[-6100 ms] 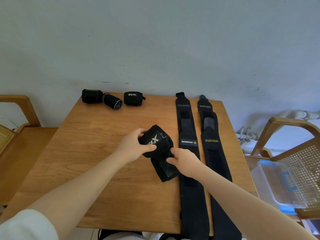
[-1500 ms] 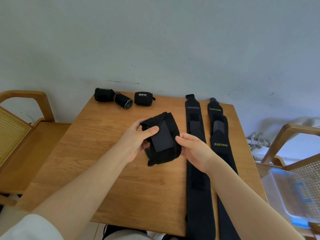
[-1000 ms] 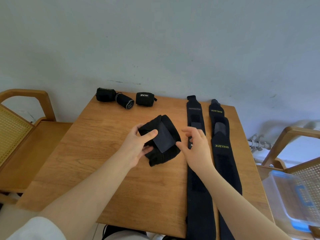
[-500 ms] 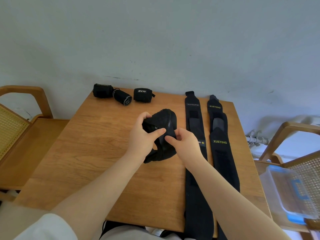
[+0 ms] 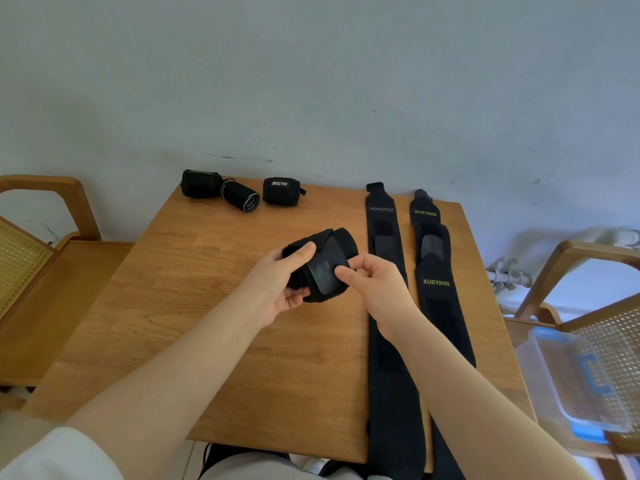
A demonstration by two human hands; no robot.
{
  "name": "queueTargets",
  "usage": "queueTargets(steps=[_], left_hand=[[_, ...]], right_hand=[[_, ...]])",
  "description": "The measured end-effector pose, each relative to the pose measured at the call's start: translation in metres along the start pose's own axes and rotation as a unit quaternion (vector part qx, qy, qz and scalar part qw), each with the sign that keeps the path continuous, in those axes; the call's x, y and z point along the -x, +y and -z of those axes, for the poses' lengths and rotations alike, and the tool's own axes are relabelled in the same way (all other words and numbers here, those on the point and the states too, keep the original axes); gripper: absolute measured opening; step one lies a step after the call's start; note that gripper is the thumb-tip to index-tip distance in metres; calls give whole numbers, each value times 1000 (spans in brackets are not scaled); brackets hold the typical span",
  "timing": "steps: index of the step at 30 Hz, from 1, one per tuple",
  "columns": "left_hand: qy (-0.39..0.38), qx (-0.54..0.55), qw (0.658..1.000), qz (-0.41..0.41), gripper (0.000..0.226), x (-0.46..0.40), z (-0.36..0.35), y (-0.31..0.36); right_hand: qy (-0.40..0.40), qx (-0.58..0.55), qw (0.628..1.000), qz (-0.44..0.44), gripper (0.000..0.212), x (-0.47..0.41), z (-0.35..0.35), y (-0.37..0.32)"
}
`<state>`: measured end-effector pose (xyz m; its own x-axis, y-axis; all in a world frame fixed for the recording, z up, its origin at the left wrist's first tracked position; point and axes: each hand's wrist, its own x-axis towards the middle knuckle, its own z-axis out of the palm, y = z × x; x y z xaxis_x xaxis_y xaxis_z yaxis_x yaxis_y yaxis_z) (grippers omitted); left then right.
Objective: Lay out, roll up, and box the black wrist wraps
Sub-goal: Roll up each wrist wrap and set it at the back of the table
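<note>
near the middle of the frame, a bulky black fabric wrist wrap rolled into a loose bundle (image 5: 322,263) is held over the light brown wooden table (image 5: 194,306). the left hand (image 5: 277,289) grips the bundle from its left side, thumb laid across the top and fingers curled underneath. the right hand (image 5: 377,289) pinches the smooth dark flap on the bundle's front, thumb tip pressed on it and fingers curled behind. no writing can be read on this wrap.

just right of the hands, two long black wraps lie flat side by side, running from the far edge of the table to the near edge. the left flat wrap (image 5: 389,341) reads "bokeersi" in faint grey near its far end. the right flat wrap (image 5: 438,306) reads "xueying" twice in yellow-green.

at the upper left of the table three small rolled black wraps sit in a row: one (image 5: 201,183) with unreadable lettering, one with its striped end showing (image 5: 241,200), and one (image 5: 281,192) with a white mark like "ncyo".

at the lower right, a clear plastic box with blue trim (image 5: 581,379) rests on a cane chair seat.
</note>
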<state>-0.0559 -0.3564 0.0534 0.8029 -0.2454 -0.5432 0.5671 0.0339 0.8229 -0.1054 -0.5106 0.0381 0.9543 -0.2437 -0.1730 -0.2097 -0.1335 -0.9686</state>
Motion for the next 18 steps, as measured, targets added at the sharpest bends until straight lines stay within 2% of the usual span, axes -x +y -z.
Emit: queueTargets(steps=[2, 4, 7, 9, 10, 12, 14, 16, 18], left_hand=[[-3, 12, 999, 33, 30, 1, 1, -1], [-9, 20, 998, 67, 33, 1, 3, -1], [-31, 5, 994, 100, 44, -1, 7, 2], [-54, -45, 991, 112, 50, -2, 11, 5], [-68, -74, 988, 118, 52, -2, 13, 7], [-89, -114, 981, 129, 57, -3, 16, 10], [-70, -139, 982, 106, 57, -3, 13, 12], [-2, -170, 985, 3, 52, -6, 7, 11], [88, -196, 967, -133, 57, -8, 6, 7]], right_hand=[[8, 24, 999, 21, 4, 0, -1, 2], [19, 74, 996, 51, 12, -2, -2, 5], [-5, 90, 992, 84, 55, -5, -1, 6], [-64, 79, 990, 100, 87, -5, 6, 3], [-98, 92, 985, 111, 91, -6, 9, 2], [-136, 122, 976, 119, 75, -8, 12, -1], [-123, 105, 981, 111, 58, -8, 10, -4], [-75, 67, 992, 82, 49, -10, 7, -3], [-24, 4, 1000, 19, 44, -13, 7, -3]])
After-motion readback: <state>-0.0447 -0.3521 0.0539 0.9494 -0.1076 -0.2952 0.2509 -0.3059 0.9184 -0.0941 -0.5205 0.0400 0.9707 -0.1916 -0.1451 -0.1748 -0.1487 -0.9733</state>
